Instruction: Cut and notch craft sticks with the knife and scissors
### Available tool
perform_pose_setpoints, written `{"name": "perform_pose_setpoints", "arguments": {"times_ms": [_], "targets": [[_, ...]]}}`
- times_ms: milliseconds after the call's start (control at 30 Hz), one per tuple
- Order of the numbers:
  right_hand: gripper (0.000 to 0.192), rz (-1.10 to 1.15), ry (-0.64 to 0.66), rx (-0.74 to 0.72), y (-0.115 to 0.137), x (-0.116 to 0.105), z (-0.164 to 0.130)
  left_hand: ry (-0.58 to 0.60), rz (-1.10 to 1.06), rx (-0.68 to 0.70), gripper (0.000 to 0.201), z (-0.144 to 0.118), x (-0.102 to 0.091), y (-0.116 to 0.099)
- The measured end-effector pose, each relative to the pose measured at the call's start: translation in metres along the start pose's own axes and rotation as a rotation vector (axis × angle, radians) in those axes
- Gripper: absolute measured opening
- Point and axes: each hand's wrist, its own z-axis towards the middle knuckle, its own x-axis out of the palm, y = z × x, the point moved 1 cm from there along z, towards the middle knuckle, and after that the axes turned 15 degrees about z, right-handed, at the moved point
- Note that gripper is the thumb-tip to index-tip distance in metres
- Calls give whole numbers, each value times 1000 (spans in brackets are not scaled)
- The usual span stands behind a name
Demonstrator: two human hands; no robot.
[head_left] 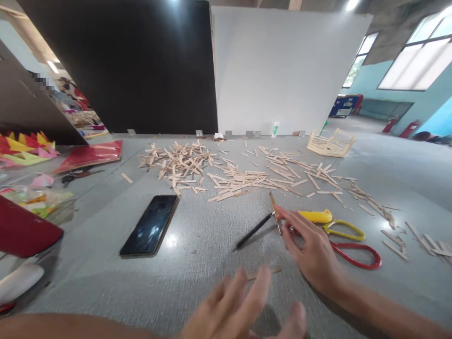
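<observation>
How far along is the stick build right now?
Done: one stick frame stands at the table's far edge. In hand: the right hand pinches a stick beside the black pen, with scissors just behind it; the left hand is blurred, open, over another stick. Left: the big pile of loose sticks remains unassembled.

I see a grey table surface (406, 160) running back to a black panel (141, 70) and a white panel (278, 70) standing upright. Beyond, on my right, bright windows (420, 61) sit in turquoise walls (438, 113).
</observation>
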Motion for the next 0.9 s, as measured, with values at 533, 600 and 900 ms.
{"name": "perform_pose_setpoints", "arguments": {"times_ms": [533, 600, 900], "targets": [[44, -440, 214, -129, -41, -64, 35, 389, -44, 7, 8, 11, 30, 15], [52, -480, 268, -135, -42, -69, 36, 374, -15, -13, 13, 11, 28, 13], [19, -438, 439, -37, -70, -91, 39, 234, 0, 58, 34, -13, 20, -7]]}}
